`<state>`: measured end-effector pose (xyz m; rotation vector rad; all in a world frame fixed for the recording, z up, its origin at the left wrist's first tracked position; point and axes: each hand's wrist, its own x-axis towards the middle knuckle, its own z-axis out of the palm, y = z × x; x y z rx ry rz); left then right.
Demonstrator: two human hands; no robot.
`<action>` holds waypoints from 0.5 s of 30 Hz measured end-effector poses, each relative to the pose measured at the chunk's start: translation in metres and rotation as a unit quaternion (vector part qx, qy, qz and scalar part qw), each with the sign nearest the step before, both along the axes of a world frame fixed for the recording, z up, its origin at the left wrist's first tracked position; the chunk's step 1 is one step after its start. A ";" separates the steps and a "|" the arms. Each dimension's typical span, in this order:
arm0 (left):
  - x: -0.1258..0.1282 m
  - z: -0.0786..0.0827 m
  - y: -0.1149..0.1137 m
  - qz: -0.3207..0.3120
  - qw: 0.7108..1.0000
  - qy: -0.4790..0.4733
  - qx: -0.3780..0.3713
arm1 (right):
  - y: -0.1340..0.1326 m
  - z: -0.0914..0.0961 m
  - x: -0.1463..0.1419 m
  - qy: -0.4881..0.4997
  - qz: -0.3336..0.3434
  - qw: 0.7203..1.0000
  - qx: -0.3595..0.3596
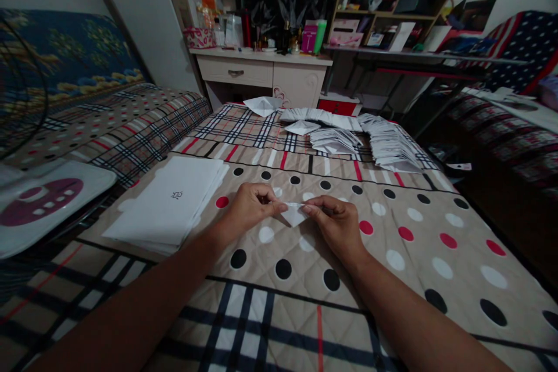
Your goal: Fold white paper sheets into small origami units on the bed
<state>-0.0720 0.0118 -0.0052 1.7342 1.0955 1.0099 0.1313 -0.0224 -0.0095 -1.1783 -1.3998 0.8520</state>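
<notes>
A small piece of folded white paper [294, 216], pointed at its lower end, is held just above the dotted bedspread. My left hand [250, 207] pinches its left corner between thumb and fingers. At the opposite corner my right hand [337, 224] grips it the same way. Left of my hands lies a stack of flat white sheets [170, 200], the top one bearing a small black printed mark. Farther off, folded white paper pieces stand packed in rows [392, 142], with a shorter row [335, 140] beside them and a loose folded paper boat shape [263, 106] at the back.
The bedspread [283, 308] has dots, stripes and checks. Beyond it stands a white dresser [238, 72] crowded with bottles and boxes. A white plastic board with a purple pattern [52, 200] is at the left edge. On the right are a desk [418, 57] and shelves.
</notes>
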 end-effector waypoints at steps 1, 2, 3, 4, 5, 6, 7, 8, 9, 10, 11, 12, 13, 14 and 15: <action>-0.001 0.001 0.000 -0.001 1.000 0.009 0.011 | 0.000 -0.001 0.000 -0.001 -0.003 1.000 0.000; -0.001 0.001 0.001 0.000 0.999 0.024 0.026 | 0.001 -0.001 0.001 -0.002 -0.004 1.000 -0.002; -0.002 0.002 0.001 0.002 0.998 0.043 0.047 | 0.001 -0.002 0.001 -0.001 -0.003 1.000 -0.006; -0.003 0.003 0.001 0.007 0.995 0.066 0.072 | 0.001 -0.003 0.002 0.000 -0.002 1.000 -0.009; -0.004 0.004 0.001 0.011 0.991 0.091 0.097 | 0.001 -0.004 0.002 0.002 -0.001 1.000 -0.014; -0.004 0.005 0.001 0.014 0.986 0.113 0.120 | 0.002 -0.005 0.003 0.005 0.000 1.000 -0.018; -0.005 0.006 0.001 0.015 0.981 0.129 0.141 | 0.002 -0.006 0.003 0.009 0.001 1.000 -0.024; -0.005 0.006 0.001 0.015 0.977 0.139 0.158 | 0.002 -0.006 0.003 0.014 0.002 0.999 -0.030; -0.005 0.007 0.001 0.016 0.975 0.141 0.171 | 0.002 -0.007 0.003 0.020 0.002 0.999 -0.036; -0.004 0.006 0.000 0.018 0.974 0.138 0.178 | 0.002 -0.007 0.002 0.026 0.003 0.999 -0.040; -0.002 0.005 0.000 0.023 0.975 0.132 0.179 | 0.002 -0.007 0.002 0.030 0.005 0.999 -0.041; -0.001 0.004 -0.001 0.029 0.977 0.123 0.171 | 0.001 -0.006 0.002 0.032 0.009 0.999 -0.041; 0.002 0.003 -0.002 0.036 0.981 0.113 0.152 | 0.001 -0.006 0.001 0.034 0.014 0.999 -0.040; 0.004 0.001 -0.004 0.040 0.986 0.101 0.123 | 0.000 -0.006 0.000 0.035 0.022 0.998 -0.038; 0.006 0.000 -0.005 0.042 0.991 0.088 0.089 | -0.001 -0.007 0.000 0.033 0.033 0.998 -0.037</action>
